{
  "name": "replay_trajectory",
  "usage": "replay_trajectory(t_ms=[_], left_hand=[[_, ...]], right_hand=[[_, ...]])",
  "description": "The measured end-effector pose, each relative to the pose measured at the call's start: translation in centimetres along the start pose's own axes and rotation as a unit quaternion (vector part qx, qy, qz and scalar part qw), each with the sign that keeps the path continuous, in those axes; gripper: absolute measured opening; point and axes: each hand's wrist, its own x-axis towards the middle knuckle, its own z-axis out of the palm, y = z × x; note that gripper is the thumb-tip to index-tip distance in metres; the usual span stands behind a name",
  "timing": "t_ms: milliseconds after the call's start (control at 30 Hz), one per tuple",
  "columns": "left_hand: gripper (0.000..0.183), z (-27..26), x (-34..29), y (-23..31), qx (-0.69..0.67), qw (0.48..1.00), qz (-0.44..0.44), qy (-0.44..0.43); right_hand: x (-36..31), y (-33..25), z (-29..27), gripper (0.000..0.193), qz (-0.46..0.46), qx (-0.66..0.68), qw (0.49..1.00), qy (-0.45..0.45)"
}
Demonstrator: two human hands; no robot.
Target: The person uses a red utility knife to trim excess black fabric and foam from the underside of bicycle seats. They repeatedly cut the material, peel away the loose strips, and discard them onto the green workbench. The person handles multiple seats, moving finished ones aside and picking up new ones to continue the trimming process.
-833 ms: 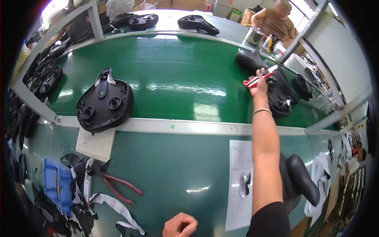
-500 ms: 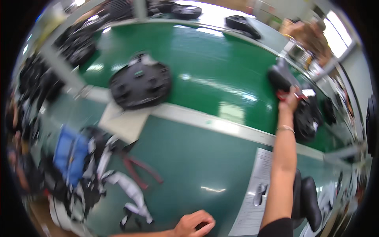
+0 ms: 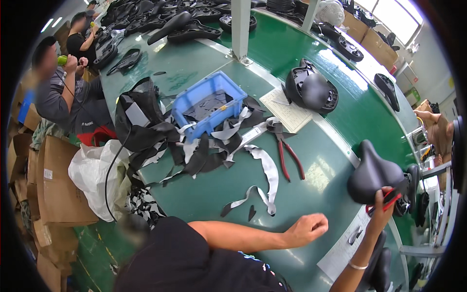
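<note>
At the right, my right hand [image 3: 382, 211] is closed at the rear edge of a black bicycle saddle [image 3: 372, 173], which it holds nose away over the table's rail. A red-handled tool [image 3: 391, 197] is in the same hand; its working end is hidden. My left hand [image 3: 307, 229] hovers over the green table [image 3: 214, 199], fingers curled with nothing visible in them. Ahead of it lie red-handled pincers [image 3: 290, 158] and a curled white-and-black trimmed strip [image 3: 267, 168]. Beneath my right forearm is a printed sheet [image 3: 340, 253] with a small dark-and-silver item [image 3: 355, 236] on it.
A blue bin [image 3: 209, 104] of dark scraps stands among fabric offcuts [image 3: 199, 158]. An upturned saddle [image 3: 311, 90] sits near a paper sheet [image 3: 287, 109]. A post [image 3: 240, 29] rises beyond. Cardboard boxes [image 3: 65, 182] and a white bag [image 3: 99, 177] fill the left; people work there.
My view has swung left, bringing in the left side and my torso. The right hand, which was reaching far out among the saddles, is now nearer with the saddle. My left hand stays curled.
</note>
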Motion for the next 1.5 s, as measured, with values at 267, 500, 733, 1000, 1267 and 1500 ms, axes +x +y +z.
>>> replay_trajectory(t_ms=[267, 500, 733, 1000, 1267, 1500], left_hand=[[0.046, -4.2, 2.5, 2.2, -0.291, 0.933, -0.207, 0.048], [0.071, -13.2, -2.8, 4.8, -0.112, 0.948, -0.204, -0.219], [0.074, -11.6, -4.7, 7.2, -0.034, 0.951, -0.270, -0.147], [0.050, -11.9, -2.0, 11.9, 0.076, 0.960, -0.228, -0.146], [0.041, -11.8, -1.1, 11.0, 0.164, 0.960, -0.184, -0.131], [0.044, -12.7, -7.2, 10.6, 0.099, 0.983, -0.150, 0.037]], right_hand=[[-16.3, -13.0, 3.5, 0.031, -0.213, -0.285, 0.904, -0.235], [-23.0, -12.5, 1.1, 0.020, 0.064, -0.001, 0.992, -0.109], [-28.1, -7.2, 4.3, 0.042, 0.066, -0.075, 0.992, 0.076], [-25.0, -10.3, 0.0, 0.052, -0.130, -0.218, 0.956, -0.144], [-28.0, -10.2, 0.1, 0.061, -0.028, -0.310, 0.917, -0.251], [-35.8, -14.5, 2.9, 0.060, 0.132, -0.168, 0.967, -0.142]])
